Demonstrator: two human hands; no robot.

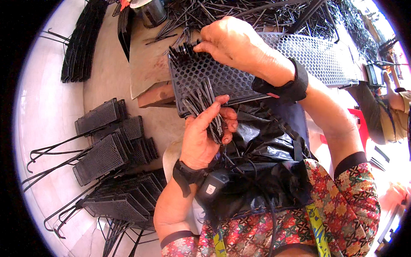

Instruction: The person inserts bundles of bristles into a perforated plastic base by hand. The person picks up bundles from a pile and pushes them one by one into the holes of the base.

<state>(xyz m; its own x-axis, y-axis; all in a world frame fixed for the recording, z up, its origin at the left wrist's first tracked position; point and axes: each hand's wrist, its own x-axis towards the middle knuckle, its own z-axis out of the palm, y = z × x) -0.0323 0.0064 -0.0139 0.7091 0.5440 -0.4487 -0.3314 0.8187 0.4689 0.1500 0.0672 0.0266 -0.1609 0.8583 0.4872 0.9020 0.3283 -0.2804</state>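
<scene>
Clutching strips [200, 101] mid-frame in left hand [199, 138], pinching upper-centre with right hand [233, 46], can't tell on what; probably light, stiff, grab mid-length

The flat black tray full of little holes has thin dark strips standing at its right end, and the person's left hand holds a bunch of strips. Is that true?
Not quite: the head view shows the thin standing strips at the left end of the flat black tray, near the right hand. The left hand does hold a bunch of strips.
</scene>
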